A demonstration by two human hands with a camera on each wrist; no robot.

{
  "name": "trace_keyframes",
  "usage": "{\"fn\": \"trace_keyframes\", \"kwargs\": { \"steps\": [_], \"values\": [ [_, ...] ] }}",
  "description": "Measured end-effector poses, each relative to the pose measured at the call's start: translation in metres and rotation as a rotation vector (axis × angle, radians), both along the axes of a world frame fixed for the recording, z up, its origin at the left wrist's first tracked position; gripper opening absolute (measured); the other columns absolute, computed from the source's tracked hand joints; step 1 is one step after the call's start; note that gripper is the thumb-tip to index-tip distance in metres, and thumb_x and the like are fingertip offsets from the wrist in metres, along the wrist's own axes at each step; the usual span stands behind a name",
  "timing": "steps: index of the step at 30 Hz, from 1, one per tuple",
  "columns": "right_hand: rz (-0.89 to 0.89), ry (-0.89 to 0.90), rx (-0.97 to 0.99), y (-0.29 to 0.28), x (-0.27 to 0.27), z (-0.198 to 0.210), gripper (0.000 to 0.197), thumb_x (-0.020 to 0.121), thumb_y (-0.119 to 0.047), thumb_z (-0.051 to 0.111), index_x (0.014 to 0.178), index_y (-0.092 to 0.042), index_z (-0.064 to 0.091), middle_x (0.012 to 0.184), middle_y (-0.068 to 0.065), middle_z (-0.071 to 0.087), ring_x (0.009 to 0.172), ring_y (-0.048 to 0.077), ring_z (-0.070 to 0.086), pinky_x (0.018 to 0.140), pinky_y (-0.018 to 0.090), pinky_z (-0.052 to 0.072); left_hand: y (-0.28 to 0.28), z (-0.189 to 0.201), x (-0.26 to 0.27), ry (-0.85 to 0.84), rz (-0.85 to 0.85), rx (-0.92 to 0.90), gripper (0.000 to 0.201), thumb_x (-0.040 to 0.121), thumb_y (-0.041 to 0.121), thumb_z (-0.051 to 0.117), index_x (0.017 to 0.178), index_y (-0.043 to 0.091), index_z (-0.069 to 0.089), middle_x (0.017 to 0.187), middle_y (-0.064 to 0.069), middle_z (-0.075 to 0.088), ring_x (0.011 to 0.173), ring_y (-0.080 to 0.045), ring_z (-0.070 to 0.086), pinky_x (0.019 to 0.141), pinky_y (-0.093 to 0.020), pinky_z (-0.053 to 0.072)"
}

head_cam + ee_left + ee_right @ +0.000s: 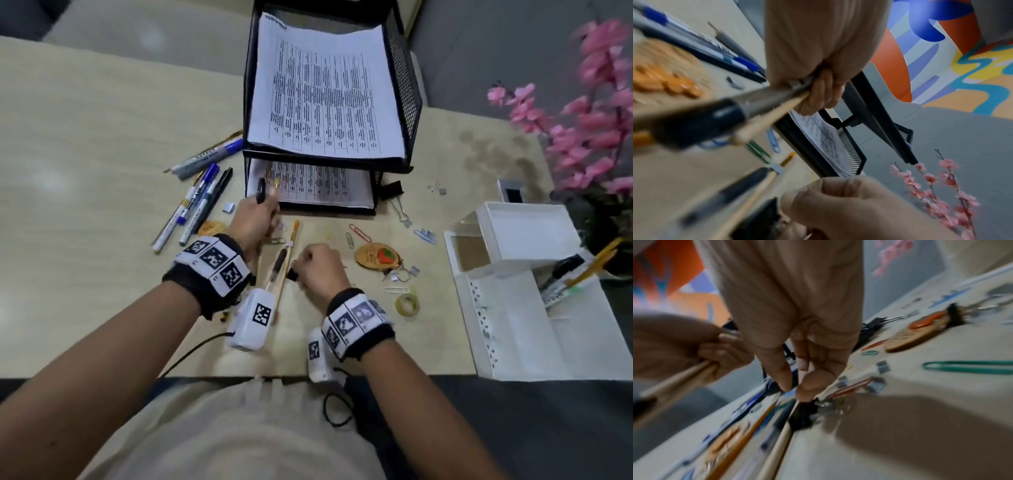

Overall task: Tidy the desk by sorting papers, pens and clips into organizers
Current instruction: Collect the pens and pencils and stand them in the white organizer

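Observation:
My left hand (263,214) is raised over the desk and grips a black pen (701,120) and a wooden pencil (764,123) together in its fist (818,91). My right hand (303,270) is down on the desk, thumb and forefinger (795,391) pinching a black binder clip (801,415). Beside the clip lie another black pen (278,262), a wooden pencil (285,274) and an orange pencil (295,229). Printed papers (325,92) fill the black mesh tray (411,102). The white organizer (513,308) at the right holds pens (568,270).
Several markers and pens (198,202) lie left of the tray. Paper clips (359,233), a wooden keychain (378,257), a tape roll (407,305) and a second binder clip (390,190) are scattered to the right. Pink flowers (596,113) stand at the far right.

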State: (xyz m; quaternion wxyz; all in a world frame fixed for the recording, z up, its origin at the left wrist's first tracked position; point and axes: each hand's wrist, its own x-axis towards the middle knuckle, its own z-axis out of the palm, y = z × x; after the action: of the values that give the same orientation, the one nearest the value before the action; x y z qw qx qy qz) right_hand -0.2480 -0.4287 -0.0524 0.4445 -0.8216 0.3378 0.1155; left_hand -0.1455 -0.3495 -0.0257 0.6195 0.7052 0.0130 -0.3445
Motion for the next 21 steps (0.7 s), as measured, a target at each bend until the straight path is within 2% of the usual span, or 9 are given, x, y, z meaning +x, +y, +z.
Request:
{"fn": "trace_keyframes", "kwargs": {
  "steps": [2,3,7,10,12,14,17,19,21],
  "values": [
    [0.054,0.077,-0.121,0.017,0.007,-0.001,0.015,0.086,-0.019,0.057,0.092,-0.005,0.059,0.106,0.02,0.057,0.098,0.032,0.054,0.079,0.032,0.044,0.014,-0.003,0.005,-0.021,-0.04,0.08,0.036,0.099,0.035,0.037,0.068,0.017,0.041,0.046,0.003,0.039,0.024,-0.001,0.03,0.032,-0.01,0.021],
    [0.056,0.099,-0.16,0.023,0.01,0.0,0.021,0.086,-0.019,0.057,0.098,-0.002,0.059,0.11,0.02,0.056,0.103,0.034,0.054,0.079,0.032,0.044,0.019,-0.004,0.006,-0.033,-0.058,0.115,0.033,0.1,0.033,0.036,0.072,0.017,0.043,0.049,0.002,0.039,0.025,-0.001,0.031,0.032,-0.011,0.023],
    [0.048,0.14,-0.275,0.039,0.012,0.003,0.024,0.086,-0.016,0.058,0.103,0.001,0.058,0.113,0.021,0.058,0.103,0.036,0.057,0.072,0.031,0.041,0.035,-0.007,0.008,-0.086,-0.12,0.225,0.032,0.1,0.038,0.031,0.097,0.013,0.052,0.06,-0.001,0.043,0.047,-0.014,0.037,0.045,-0.023,0.028],
    [0.01,0.154,-0.351,0.042,0.01,0.003,0.02,0.087,-0.009,0.053,0.104,0.001,0.058,0.113,0.021,0.06,0.104,0.037,0.058,0.075,0.033,0.045,0.036,-0.007,0.006,-0.061,-0.115,0.229,0.025,0.1,0.032,0.035,0.105,0.013,0.051,0.069,-0.002,0.044,0.054,-0.014,0.039,0.049,-0.025,0.032],
    [-0.046,0.129,-0.402,0.044,0.007,0.006,0.021,0.088,-0.006,0.049,0.108,0.0,0.054,0.113,0.02,0.06,0.103,0.036,0.059,0.077,0.036,0.047,0.034,-0.007,0.005,-0.04,-0.11,0.226,0.017,0.099,0.025,0.039,0.105,0.014,0.051,0.069,0.001,0.045,0.057,-0.011,0.041,0.052,-0.022,0.034],
    [-0.04,0.061,-0.424,0.049,0.006,0.008,0.023,0.089,-0.011,0.051,0.109,0.0,0.051,0.11,0.019,0.061,0.1,0.036,0.06,0.077,0.037,0.048,0.033,-0.01,0.005,-0.022,-0.104,0.214,0.012,0.098,0.018,0.04,0.102,0.014,0.051,0.073,0.0,0.05,0.058,-0.01,0.044,0.053,-0.02,0.037],
    [0.054,0.105,-0.385,0.061,0.01,0.008,0.026,0.09,-0.018,0.053,0.108,0.001,0.055,0.11,0.02,0.062,0.102,0.036,0.059,0.077,0.037,0.048,0.033,-0.015,0.006,0.005,-0.06,0.136,0.015,0.098,0.007,0.035,0.097,0.011,0.049,0.069,-0.002,0.053,0.044,-0.005,0.052,0.047,-0.017,0.042],
    [0.07,0.154,-0.389,0.063,0.012,0.003,0.024,0.09,-0.011,0.051,0.109,0.002,0.058,0.115,0.02,0.061,0.105,0.037,0.059,0.08,0.037,0.049,0.034,-0.015,0.005,-0.006,-0.054,0.125,0.015,0.099,0.007,0.034,0.094,0.011,0.048,0.071,-0.004,0.057,0.045,-0.005,0.056,0.039,-0.011,0.044],
    [0.039,0.177,-0.387,0.06,0.008,0.002,0.023,0.09,-0.007,0.049,0.108,0.002,0.059,0.116,0.02,0.061,0.106,0.036,0.059,0.08,0.036,0.049,0.033,-0.013,0.002,0.0,-0.044,0.08,0.016,0.1,0.011,0.034,0.09,0.011,0.047,0.074,-0.005,0.058,0.051,-0.009,0.058,0.04,-0.012,0.045]
  ]
}}
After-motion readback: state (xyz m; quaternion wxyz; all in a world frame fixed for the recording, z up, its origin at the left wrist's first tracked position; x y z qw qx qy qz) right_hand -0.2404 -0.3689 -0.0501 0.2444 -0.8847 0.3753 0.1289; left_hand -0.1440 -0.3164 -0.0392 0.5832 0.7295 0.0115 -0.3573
